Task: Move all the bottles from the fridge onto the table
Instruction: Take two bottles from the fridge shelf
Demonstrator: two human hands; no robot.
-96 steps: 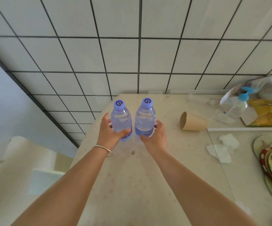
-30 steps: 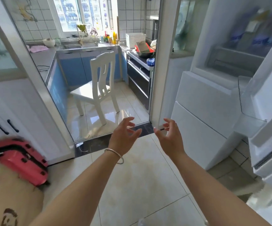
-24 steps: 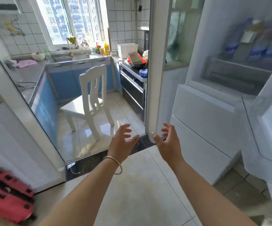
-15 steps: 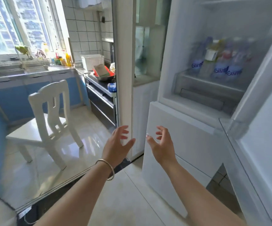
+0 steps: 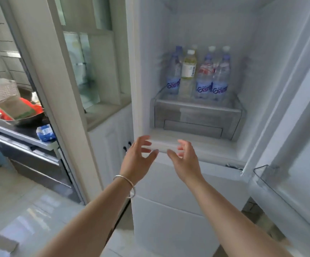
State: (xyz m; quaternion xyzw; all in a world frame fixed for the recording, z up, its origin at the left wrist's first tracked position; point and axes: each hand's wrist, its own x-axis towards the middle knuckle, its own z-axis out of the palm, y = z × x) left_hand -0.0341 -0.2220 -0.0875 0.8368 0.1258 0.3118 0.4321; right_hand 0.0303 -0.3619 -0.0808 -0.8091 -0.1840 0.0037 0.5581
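Note:
The white fridge (image 5: 180, 180) stands open in front of me. On the glass shelf (image 5: 196, 106) above its drawer stand several bottles: a clear water bottle with a blue label at the left (image 5: 173, 75), a pale yellow drink bottle (image 5: 188, 68) beside it, and two blue-label water bottles (image 5: 204, 78) (image 5: 221, 80) at the right, with more caps showing behind. My left hand (image 5: 138, 156), a bangle on its wrist, and my right hand (image 5: 185, 159) are both empty with fingers spread, held below the shelf at the fridge's lower ledge.
The open fridge door (image 5: 299, 138) stands at the right. A white cabinet and door frame (image 5: 63, 101) are to the left. Beyond lies the kitchen with a stove (image 5: 20, 138) and a pan holding a box (image 5: 18, 112).
I set two bottles on the table, turned away and walked to the fridge. Since half a second ago the fridge has come closer and my empty hands have risen toward the shelf.

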